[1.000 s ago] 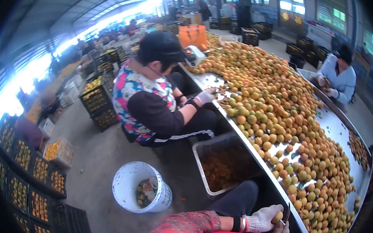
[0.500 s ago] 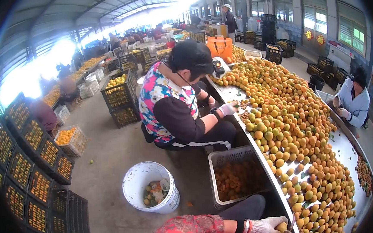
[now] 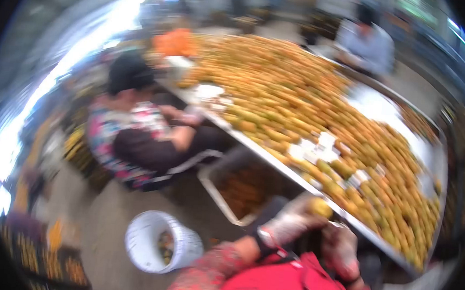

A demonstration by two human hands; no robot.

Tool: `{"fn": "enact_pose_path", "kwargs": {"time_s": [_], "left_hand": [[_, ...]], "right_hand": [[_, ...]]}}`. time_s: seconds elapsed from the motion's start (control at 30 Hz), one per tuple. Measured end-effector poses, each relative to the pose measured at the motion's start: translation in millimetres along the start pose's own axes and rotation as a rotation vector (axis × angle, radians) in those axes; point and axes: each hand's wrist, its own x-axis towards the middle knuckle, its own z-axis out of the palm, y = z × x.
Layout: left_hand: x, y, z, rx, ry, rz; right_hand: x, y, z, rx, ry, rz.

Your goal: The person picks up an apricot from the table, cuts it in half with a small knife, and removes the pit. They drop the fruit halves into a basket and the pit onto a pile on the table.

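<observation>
The whole view is smeared by motion. My left hand (image 3: 292,220), in a whitish work glove, is closed around a yellow apricot (image 3: 321,208) beside the table's near edge. Close to its right, my right hand (image 3: 339,248), also gloved, has its fingers curled together. Something thin seems to be at its fingertips, too blurred to name. Beyond both hands a large heap of orange and yellow apricots (image 3: 278,105) covers the metal-edged table (image 3: 375,104). Below my left forearm, a crate (image 3: 208,184) holds orange-brown pieces of fruit.
A white bucket (image 3: 145,241) with scraps stands on the floor at lower left. A co-worker in a flowered top (image 3: 136,133) sits at the table's left side. Another person in pale clothing (image 3: 369,44) sits across. An orange bag (image 3: 176,43) stands at the far end.
The camera view has swung right, so the table, heap, bucket and co-worker appear farther left. My hands now show higher in view; the left one still holds an apricot.
</observation>
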Motion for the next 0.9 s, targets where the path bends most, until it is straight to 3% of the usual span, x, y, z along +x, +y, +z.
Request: {"fn": "enact_pose_path", "kwargs": {"time_s": [0.03, 0.07, 0.1, 0.17, 0.43, 0.9], "left_hand": [[-0.4, 18.2, 7.7, -0.083, -0.112, 0.005], [1.2, 0.3, 2.6, -0.195, -0.056, -0.008], [3.2, -8.8, -1.5, -0.257, -0.107, 0.021], [2.8, -7.9, 2.1, -0.260, -0.153, 0.026], [-3.6, -8.5, 14.9, -0.305, -0.150, -0.018], [-0.3, -7.4, 15.3, -0.173, -0.172, 0.031]], "right_hand": [[2.8, -4.2, -3.0, -0.184, 0.033, -0.045], [-2.0, -1.8, -2.1, -0.208, 0.122, -0.201], [-1.5, -34.5, -11.7, 0.367, 0.086, 0.335], [-5.9, -39.0, -13.8, 0.448, 0.048, 0.474], [-14.0, -38.0, -10.2, 0.241, 0.062, 0.294], [-14.2, -37.9, -2.6, 0.193, 0.131, 0.286]]}}
